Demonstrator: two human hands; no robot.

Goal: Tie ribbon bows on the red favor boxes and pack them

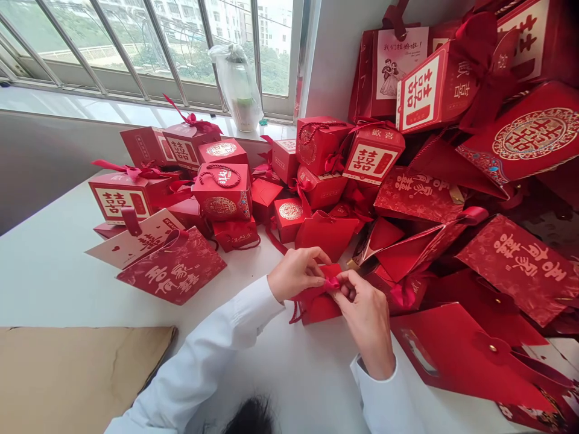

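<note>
In the head view a small red gift box (320,308) sits on the white table right in front of me. A red ribbon (332,283) crosses its top and is bunched into a knot or bow. My left hand (298,274) pinches the ribbon from the left, thumb against fingers. From the right, my right hand (365,310) grips the same ribbon between thumb and fingertips. Both hands meet just above the box, and the fingers partly cover the ribbon. A red cord hangs at the box's lower left side.
Many red gift boxes (221,193) are piled along the back, and larger red gift bags (520,265) heap up at the right. A brown cardboard sheet (81,380) lies at the lower left. On the windowsill stands a plastic-wrapped cup (242,96).
</note>
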